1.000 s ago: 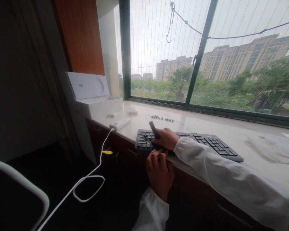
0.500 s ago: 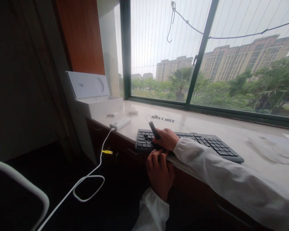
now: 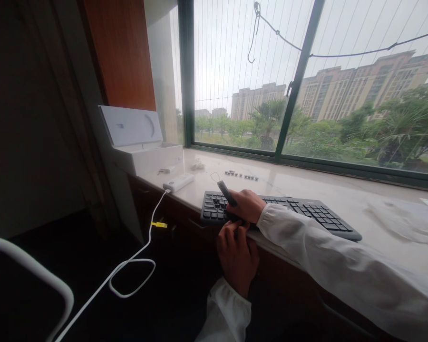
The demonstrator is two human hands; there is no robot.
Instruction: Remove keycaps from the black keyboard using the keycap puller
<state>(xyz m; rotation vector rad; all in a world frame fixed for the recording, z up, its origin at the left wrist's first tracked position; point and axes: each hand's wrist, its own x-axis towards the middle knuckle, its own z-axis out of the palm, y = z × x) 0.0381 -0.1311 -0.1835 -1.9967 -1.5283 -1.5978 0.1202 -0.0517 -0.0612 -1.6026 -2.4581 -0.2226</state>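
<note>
My right hand point(image 3: 248, 205) is closed around the dark handle of a wire keycap puller point(image 3: 225, 191). Its thin wire loop points up and away, over the far left edge of a black keyboard point(image 3: 328, 214). Beneath the hand, some keys at the keyboard's left part seem to be off. My left hand point(image 3: 237, 254) is at the front edge, fingers bent and closed, their tips meeting the right hand's fingers. What lies between those fingertips is hidden. Several small keycaps point(image 3: 240, 175) lie in rows on the white counter point(image 3: 288, 183) behind the keyboard.
An opened white box point(image 3: 153, 159) stands at the counter's left end. A white power bank point(image 3: 178, 182) with a white cable point(image 3: 128, 261) lies before it; the cable hangs off the edge. Crumpled clear plastic point(image 3: 399, 216) lies at the right. A window point(image 3: 235, 71) rises behind.
The keycap puller has tipped to the left in my right hand, its wire loop swinging left and slightly lower. My left hand stays almost where it was.
</note>
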